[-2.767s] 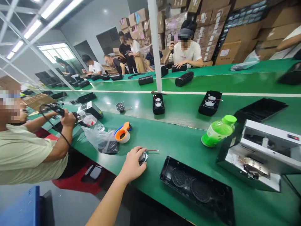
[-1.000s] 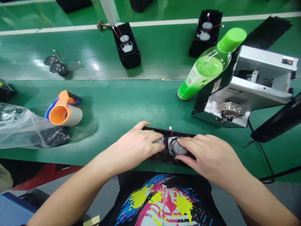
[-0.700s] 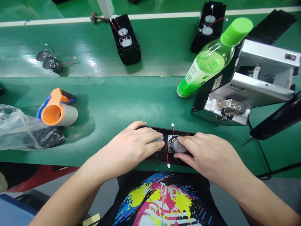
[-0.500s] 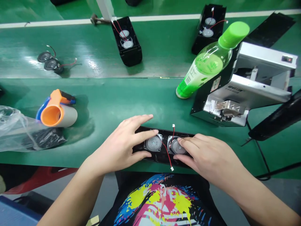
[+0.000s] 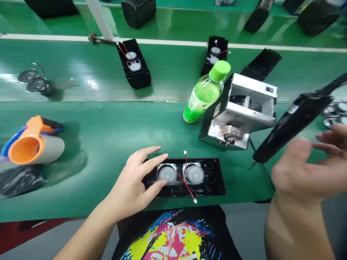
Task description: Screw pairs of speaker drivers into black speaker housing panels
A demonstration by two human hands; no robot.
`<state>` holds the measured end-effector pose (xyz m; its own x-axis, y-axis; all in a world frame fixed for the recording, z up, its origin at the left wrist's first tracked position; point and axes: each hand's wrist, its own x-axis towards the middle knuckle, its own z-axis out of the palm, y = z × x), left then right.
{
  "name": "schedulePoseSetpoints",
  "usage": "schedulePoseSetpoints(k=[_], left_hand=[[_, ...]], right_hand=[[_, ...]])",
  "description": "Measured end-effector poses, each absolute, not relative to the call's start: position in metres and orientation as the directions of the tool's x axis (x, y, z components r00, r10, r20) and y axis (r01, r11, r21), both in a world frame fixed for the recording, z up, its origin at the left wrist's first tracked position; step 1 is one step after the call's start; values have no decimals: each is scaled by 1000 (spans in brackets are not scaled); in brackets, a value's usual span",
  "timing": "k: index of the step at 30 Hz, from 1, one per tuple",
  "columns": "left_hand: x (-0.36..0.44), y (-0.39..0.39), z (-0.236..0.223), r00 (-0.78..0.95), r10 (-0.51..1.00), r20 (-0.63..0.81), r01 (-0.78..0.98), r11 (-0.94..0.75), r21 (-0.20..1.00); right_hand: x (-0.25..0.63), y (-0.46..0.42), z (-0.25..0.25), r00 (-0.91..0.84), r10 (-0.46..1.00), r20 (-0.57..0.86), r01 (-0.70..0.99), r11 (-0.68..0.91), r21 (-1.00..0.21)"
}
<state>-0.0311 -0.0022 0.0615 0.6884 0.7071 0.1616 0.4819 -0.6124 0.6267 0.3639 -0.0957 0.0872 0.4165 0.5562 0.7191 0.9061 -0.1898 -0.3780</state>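
Observation:
A black speaker housing (image 5: 214,178) lies at the near edge of the green bench, with two round silver speaker drivers (image 5: 166,173) (image 5: 193,174) seated in it and red wires trailing from them. My left hand (image 5: 135,180) rests on the housing's left end, fingers spread, touching the left driver. Off to the right my right hand (image 5: 306,169) is raised and blurred, fingers loosely apart, just below a black electric screwdriver (image 5: 292,122) that hangs at a slant. It holds nothing that I can see.
A green bottle (image 5: 203,95) and a silver metal box device (image 5: 241,112) stand behind the housing. An orange tape dispenser (image 5: 29,144) lies at left. On the conveyor (image 5: 81,57) are two loaded housings (image 5: 132,65) (image 5: 214,56) and loose drivers (image 5: 34,81).
My right hand has left the right driver and swung out to the right, toward the hanging screwdriver. My left hand has opened and stays on the housing. The view shifted right.

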Motion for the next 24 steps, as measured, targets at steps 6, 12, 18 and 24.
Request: schedulePoseSetpoints(k=[6,12,18,24], left_hand=[[26,-10,82,828,530,182,414,-797,439],[61,-9,74,853,521,16,488,-808,331],[60,-6,72,852,523,29,486,-810,329],[64,-4,73,851,523,32,487,-812,322]], right_hand=[[386,-78,62,656,677,334,634,-254,-730],[402,-88,65,640,755,142,232,-14,-973],[401,-103,82,645,750,144,82,120,-989],[393,-111,84,627,770,118,46,115,-992]])
